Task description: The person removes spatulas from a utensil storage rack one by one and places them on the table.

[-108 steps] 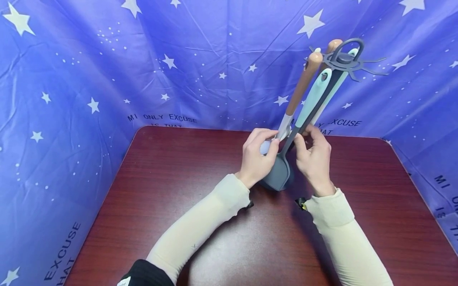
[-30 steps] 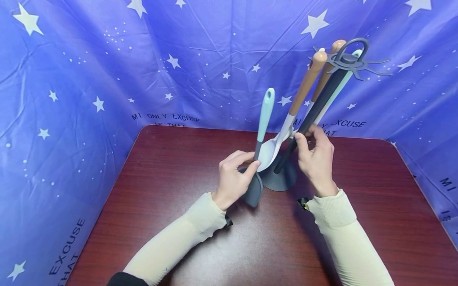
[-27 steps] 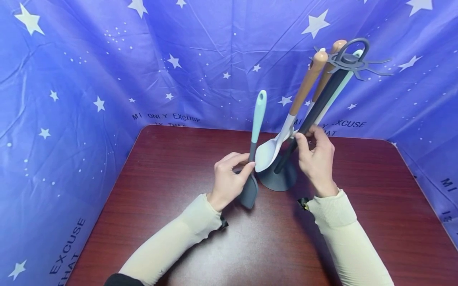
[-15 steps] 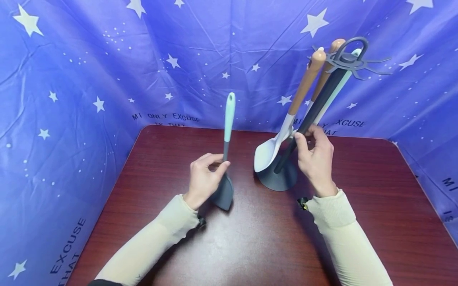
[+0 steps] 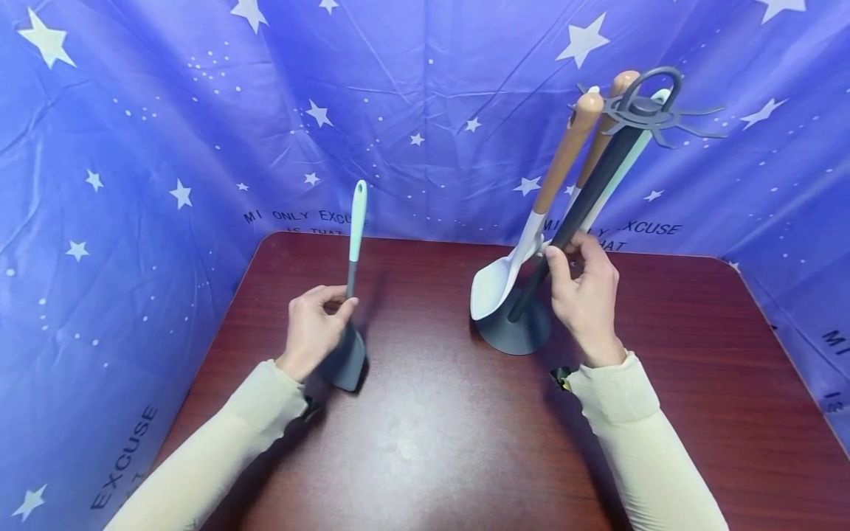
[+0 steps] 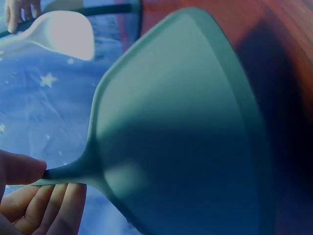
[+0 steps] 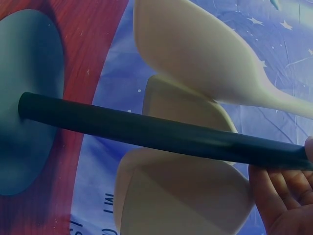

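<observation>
My left hand (image 5: 315, 324) pinches the neck of a spatula (image 5: 357, 225) with a mint handle and dark grey head. The handle points up; the head hangs low, close over the table. In the left wrist view its broad spatula head (image 6: 181, 112) fills the frame, thumb and fingers at the neck. My right hand (image 5: 587, 299) grips the dark post (image 5: 591, 195) of a utensil stand with a round base (image 5: 514, 335). On the stand hang a white spatula (image 5: 491, 287) with a brown handle, another brown-handled utensil (image 5: 624, 82) and one with a mint handle (image 5: 629, 166), partly behind the post.
The stand's top has several thin hooks (image 5: 693, 122) and a loop handle (image 5: 654, 77). Dark red wood shows across the table (image 5: 425, 442), its far edge meeting a blue star-print curtain (image 5: 398, 147). Pale utensil heads (image 7: 186, 188) crowd behind the post in the right wrist view.
The grey-headed spatula has come off the stand, and my left hand has carried it left across the table. My right hand stays on the post, with the stand nearly still.
</observation>
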The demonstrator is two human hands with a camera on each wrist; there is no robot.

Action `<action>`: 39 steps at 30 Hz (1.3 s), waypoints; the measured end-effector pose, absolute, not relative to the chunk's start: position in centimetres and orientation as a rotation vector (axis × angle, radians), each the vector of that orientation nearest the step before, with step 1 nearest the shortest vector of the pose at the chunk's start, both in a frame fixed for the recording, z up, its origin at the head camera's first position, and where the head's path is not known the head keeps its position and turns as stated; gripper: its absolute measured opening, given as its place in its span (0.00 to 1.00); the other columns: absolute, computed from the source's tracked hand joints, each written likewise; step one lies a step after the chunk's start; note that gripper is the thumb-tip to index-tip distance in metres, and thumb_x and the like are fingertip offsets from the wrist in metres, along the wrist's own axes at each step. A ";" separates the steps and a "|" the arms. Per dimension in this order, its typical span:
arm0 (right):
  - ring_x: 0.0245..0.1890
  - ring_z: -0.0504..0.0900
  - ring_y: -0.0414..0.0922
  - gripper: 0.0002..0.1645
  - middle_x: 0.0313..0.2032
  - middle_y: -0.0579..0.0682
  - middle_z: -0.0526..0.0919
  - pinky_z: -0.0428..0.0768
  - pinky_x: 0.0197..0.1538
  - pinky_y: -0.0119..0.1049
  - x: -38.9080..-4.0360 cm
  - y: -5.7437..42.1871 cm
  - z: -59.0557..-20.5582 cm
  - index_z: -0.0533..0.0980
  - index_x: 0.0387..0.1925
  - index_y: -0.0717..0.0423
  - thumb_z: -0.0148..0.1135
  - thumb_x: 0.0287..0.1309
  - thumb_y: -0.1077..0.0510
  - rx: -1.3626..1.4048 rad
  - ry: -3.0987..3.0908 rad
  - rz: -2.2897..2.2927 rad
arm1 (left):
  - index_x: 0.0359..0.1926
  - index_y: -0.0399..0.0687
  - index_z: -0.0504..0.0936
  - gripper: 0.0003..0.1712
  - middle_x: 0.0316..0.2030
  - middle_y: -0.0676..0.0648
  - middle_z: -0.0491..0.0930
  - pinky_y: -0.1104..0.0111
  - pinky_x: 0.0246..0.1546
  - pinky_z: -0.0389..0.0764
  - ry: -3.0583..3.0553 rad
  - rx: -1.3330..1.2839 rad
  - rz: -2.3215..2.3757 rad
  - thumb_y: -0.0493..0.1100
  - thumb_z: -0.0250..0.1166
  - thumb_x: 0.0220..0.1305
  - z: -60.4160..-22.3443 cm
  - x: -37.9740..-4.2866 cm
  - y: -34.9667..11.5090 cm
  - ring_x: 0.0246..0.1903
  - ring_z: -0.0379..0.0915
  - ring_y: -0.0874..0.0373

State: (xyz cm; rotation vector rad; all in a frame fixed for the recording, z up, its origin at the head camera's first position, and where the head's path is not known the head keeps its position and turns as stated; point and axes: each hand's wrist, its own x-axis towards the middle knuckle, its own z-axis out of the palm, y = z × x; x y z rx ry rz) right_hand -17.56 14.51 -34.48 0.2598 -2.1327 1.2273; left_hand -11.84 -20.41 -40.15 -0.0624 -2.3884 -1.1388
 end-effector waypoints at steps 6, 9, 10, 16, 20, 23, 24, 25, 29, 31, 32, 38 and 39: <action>0.27 0.74 0.32 0.12 0.29 0.50 0.77 0.71 0.32 0.23 -18.2 15.1 -35.4 0.77 0.38 0.64 0.63 0.59 0.57 0.269 -2.132 1.223 | 0.35 0.40 0.87 0.07 0.26 0.45 0.85 0.59 0.31 0.80 -2.501 0.038 -0.996 0.37 0.70 0.53 -40.3 -11.6 -23.7 0.25 0.82 0.54; 0.27 0.74 0.33 0.12 0.29 0.49 0.76 0.71 0.32 0.23 -18.2 15.1 -35.4 0.77 0.38 0.64 0.63 0.59 0.57 0.273 -2.133 1.221 | 0.36 0.39 0.87 0.07 0.26 0.45 0.85 0.58 0.32 0.77 -2.546 0.083 -0.952 0.37 0.69 0.55 -40.4 -11.6 -25.1 0.25 0.82 0.53; 0.27 0.74 0.33 0.12 0.29 0.50 0.77 0.71 0.32 0.23 -18.2 15.1 -35.4 0.77 0.38 0.64 0.63 0.59 0.57 0.274 -2.132 1.223 | 0.36 0.39 0.87 0.08 0.26 0.44 0.85 0.57 0.33 0.76 -2.561 0.095 -0.937 0.37 0.69 0.55 -40.4 -11.6 -25.6 0.25 0.82 0.52; 0.27 0.72 0.30 0.11 0.29 0.54 0.78 0.69 0.32 0.22 -17.8 14.7 -34.9 0.77 0.38 0.65 0.64 0.58 0.60 0.258 -2.130 1.226 | 0.38 0.36 0.86 0.09 0.28 0.42 0.85 0.52 0.35 0.74 -2.645 0.120 -0.821 0.36 0.67 0.56 -40.5 -11.7 -28.2 0.29 0.82 0.47; 0.27 0.71 0.29 0.10 0.29 0.59 0.77 0.68 0.33 0.21 -17.0 14.0 -33.8 0.76 0.38 0.69 0.63 0.57 0.65 0.254 -2.122 1.235 | 0.38 0.35 0.86 0.10 0.28 0.40 0.85 0.49 0.36 0.73 -2.692 0.139 -0.761 0.36 0.66 0.56 -40.6 -11.9 -29.7 0.34 0.81 0.42; 0.27 0.71 0.29 0.09 0.29 0.61 0.77 0.68 0.33 0.21 -16.8 13.9 -33.5 0.76 0.38 0.71 0.63 0.57 0.67 0.259 -2.122 1.243 | 0.38 0.35 0.86 0.10 0.28 0.39 0.85 0.46 0.36 0.72 -2.725 0.159 -0.721 0.36 0.65 0.56 -40.6 -11.9 -30.6 0.36 0.81 0.39; 0.27 0.71 0.29 0.09 0.29 0.60 0.77 0.69 0.33 0.20 -16.9 14.0 -33.7 0.76 0.38 0.70 0.63 0.57 0.66 0.258 -2.126 1.240 | 0.38 0.35 0.86 0.10 0.29 0.39 0.85 0.46 0.37 0.72 -2.734 0.166 -0.711 0.36 0.65 0.56 -40.7 -11.9 -30.9 0.36 0.80 0.38; 0.27 0.72 0.29 0.10 0.29 0.59 0.78 0.69 0.33 0.20 -17.0 14.1 -33.9 0.76 0.38 0.69 0.63 0.57 0.65 0.254 -2.130 1.232 | 0.38 0.35 0.86 0.10 0.29 0.39 0.85 0.45 0.37 0.72 -2.743 0.172 -0.703 0.36 0.65 0.56 -40.7 -11.9 -31.2 0.37 0.80 0.38; 0.27 0.73 0.30 0.11 0.29 0.53 0.79 0.70 0.33 0.22 -17.7 14.8 -35.0 0.78 0.39 0.64 0.65 0.57 0.59 0.247 -2.139 1.206 | 0.39 0.33 0.85 0.12 0.30 0.38 0.85 0.42 0.38 0.71 -2.791 0.194 -0.669 0.37 0.65 0.56 -40.8 -11.9 -32.3 0.38 0.79 0.34; 0.27 0.73 0.31 0.12 0.30 0.52 0.79 0.71 0.34 0.22 -17.9 15.0 -35.3 0.78 0.39 0.63 0.66 0.57 0.58 0.251 -2.138 1.200 | 0.39 0.32 0.85 0.12 0.31 0.37 0.85 0.41 0.38 0.70 -2.822 0.213 -0.654 0.37 0.64 0.57 -40.9 -11.9 -32.8 0.38 0.78 0.33; 0.27 0.73 0.31 0.13 0.30 0.51 0.78 0.71 0.33 0.22 -18.0 15.0 -35.4 0.78 0.39 0.63 0.66 0.57 0.57 0.257 -2.136 1.202 | 0.39 0.32 0.84 0.13 0.32 0.36 0.84 0.41 0.38 0.70 -2.839 0.223 -0.645 0.38 0.64 0.57 -40.9 -11.9 -33.0 0.38 0.77 0.32; 0.27 0.73 0.32 0.12 0.29 0.51 0.78 0.70 0.33 0.22 -18.1 14.9 -35.3 0.78 0.39 0.62 0.66 0.57 0.57 0.263 -2.131 1.215 | 0.40 0.32 0.84 0.14 0.35 0.29 0.81 0.38 0.37 0.71 -2.916 0.278 -0.601 0.39 0.63 0.57 -41.3 -12.0 -34.3 0.36 0.75 0.27; 0.27 0.73 0.32 0.12 0.29 0.51 0.79 0.70 0.33 0.22 -18.1 14.9 -35.2 0.78 0.39 0.62 0.65 0.57 0.57 0.260 -2.132 1.217 | 0.40 0.32 0.84 0.14 0.35 0.28 0.81 0.38 0.36 0.71 -2.925 0.284 -0.594 0.39 0.63 0.57 -41.4 -12.0 -34.4 0.36 0.75 0.26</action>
